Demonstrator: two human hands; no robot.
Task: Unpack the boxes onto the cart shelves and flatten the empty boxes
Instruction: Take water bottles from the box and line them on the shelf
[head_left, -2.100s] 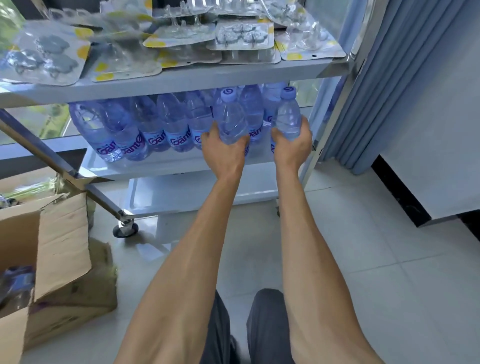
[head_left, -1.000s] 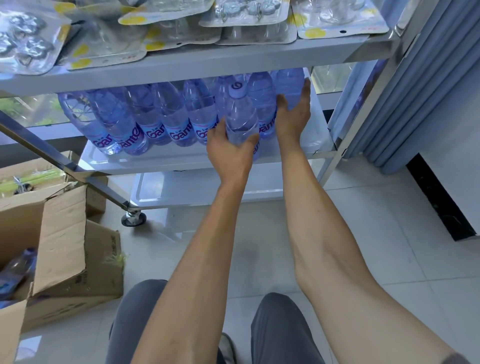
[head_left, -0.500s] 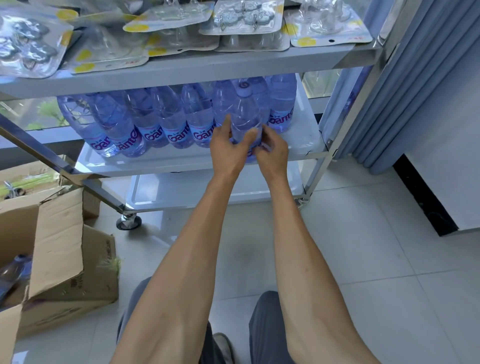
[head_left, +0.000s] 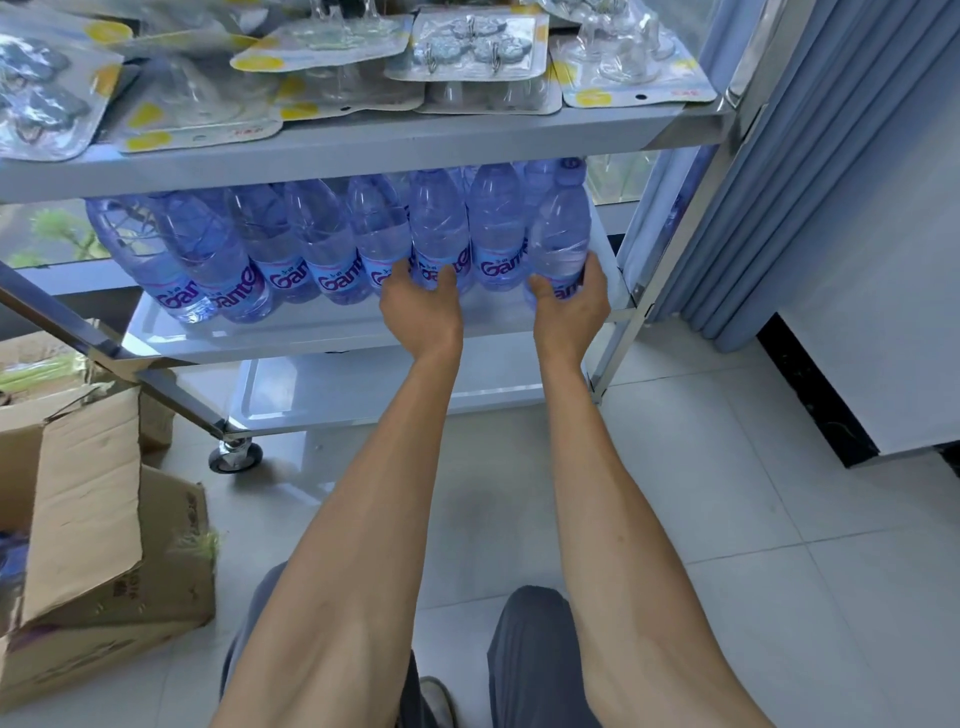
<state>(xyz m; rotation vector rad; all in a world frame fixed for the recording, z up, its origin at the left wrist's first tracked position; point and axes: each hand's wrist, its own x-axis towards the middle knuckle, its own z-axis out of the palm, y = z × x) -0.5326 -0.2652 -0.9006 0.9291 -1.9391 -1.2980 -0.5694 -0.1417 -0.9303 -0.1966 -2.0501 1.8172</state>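
Both hands reach to the middle shelf (head_left: 332, 340) of the cart (head_left: 670, 228), where a row of bottles (head_left: 322, 244) stands upright, long axes vertical, caps hidden up under the top shelf (head_left: 363, 150) and labels facing the person. The right hand (head_left: 571, 306) grips the end bottle (head_left: 561, 228) low on its body, thumb on the near left side and fingers curled round the right; this bottle is upright, cap up, at the right end of the row. The left hand (head_left: 422, 306) holds the base of another bottle (head_left: 439, 228), fingers curled against its label, two places left of the right hand's one. Left of and below the left hand a box (head_left: 88, 545) sits on the floor with flaps open. Blister packs (head_left: 478, 57) lie flat on the top shelf above both hands
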